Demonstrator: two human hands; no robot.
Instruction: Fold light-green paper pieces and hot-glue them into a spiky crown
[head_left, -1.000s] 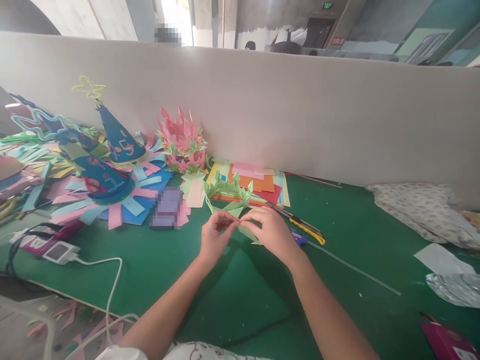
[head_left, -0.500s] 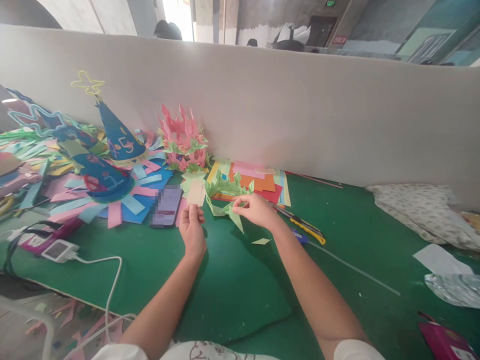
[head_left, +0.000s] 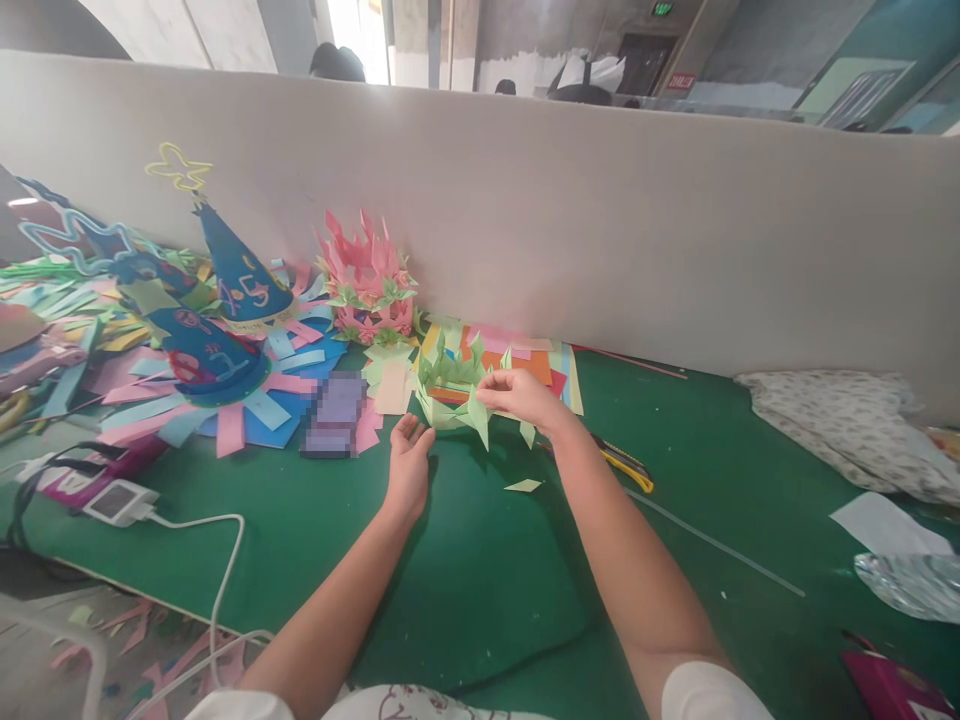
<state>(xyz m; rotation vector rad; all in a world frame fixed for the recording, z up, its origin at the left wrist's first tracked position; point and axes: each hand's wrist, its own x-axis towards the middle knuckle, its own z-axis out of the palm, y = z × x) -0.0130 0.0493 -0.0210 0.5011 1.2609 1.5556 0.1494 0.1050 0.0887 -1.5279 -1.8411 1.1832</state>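
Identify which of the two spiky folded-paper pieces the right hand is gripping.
The light green spiky ring, held at its near edge by the right hand. The pink flower-like piece stands untouched farther back against the partition.

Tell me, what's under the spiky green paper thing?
Under the green paper ring lies a stack of colored paper sheets, orange, red and pink, on the green table. The right hand holds the ring's edge. The ring and hand hide the stack's front edge.

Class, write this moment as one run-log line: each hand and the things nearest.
right hand: pinches green paper ring | left hand: open, palm up, beside ring | green scrap: on mat | utility knife: by right forearm
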